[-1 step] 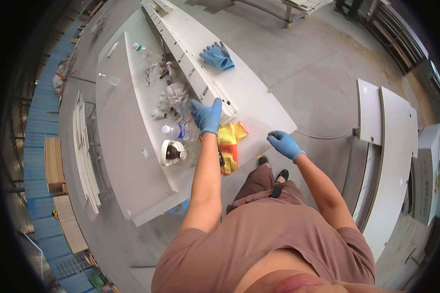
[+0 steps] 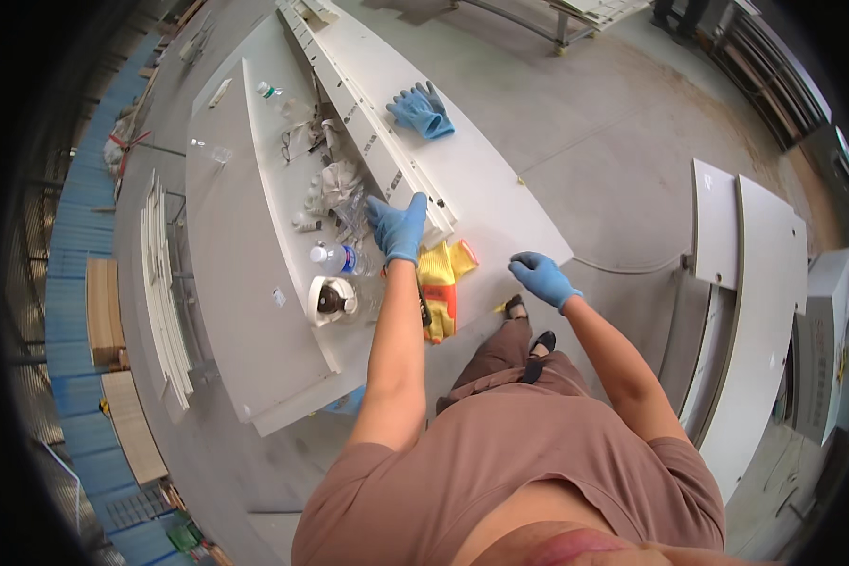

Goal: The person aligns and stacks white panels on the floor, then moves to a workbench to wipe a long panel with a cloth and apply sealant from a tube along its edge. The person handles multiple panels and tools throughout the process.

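My left hand, in a blue glove, lies flat with fingers spread on a long white panel, beside a narrow stack of white strips. My right hand, also blue-gloved, hovers at the panel's near corner with fingers loosely curled and nothing in it. A yellow and orange pair of gloves lies between my hands. Left of my left hand are a clear water bottle and a white roll with a dark centre.
A spare pair of blue gloves lies farther along the panel. White cloth gloves and small clutter sit on the lower white board. More white panels stand at right, thin boards at left, on a concrete floor.
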Action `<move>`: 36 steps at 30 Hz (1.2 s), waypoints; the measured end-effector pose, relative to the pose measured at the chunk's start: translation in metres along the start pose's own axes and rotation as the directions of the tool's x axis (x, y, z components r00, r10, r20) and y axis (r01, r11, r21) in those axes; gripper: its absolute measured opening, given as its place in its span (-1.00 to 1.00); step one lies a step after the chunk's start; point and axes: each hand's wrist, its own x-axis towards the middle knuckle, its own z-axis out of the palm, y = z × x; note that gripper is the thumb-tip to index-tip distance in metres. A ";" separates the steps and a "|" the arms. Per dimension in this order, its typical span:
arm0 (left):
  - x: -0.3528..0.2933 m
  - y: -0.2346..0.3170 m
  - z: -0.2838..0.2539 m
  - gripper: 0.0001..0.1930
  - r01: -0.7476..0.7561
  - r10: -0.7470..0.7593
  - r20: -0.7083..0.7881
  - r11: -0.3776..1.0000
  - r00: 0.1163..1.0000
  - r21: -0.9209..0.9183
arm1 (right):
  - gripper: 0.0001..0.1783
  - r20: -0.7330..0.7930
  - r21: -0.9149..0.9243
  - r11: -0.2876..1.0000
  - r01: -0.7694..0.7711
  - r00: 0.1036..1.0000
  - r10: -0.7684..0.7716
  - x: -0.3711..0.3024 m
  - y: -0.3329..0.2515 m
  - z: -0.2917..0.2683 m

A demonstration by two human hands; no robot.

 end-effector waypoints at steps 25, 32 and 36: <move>0.057 0.004 0.018 -0.36 0.468 -0.312 0.412 0.807 0.856 -0.361 | -0.69 0.667 0.133 0.973 -0.191 0.743 0.054 0.182 -0.070 0.058; 0.067 -0.014 0.015 -0.36 0.598 -0.388 0.501 0.708 0.774 -0.375 | -0.67 0.636 0.135 0.959 -0.250 0.764 0.110 0.185 -0.078 0.057; 0.068 -0.020 0.011 -0.39 0.599 -0.351 0.529 0.679 0.773 -0.424 | -0.68 0.654 0.108 0.952 -0.287 0.742 0.150 0.185 -0.079 0.050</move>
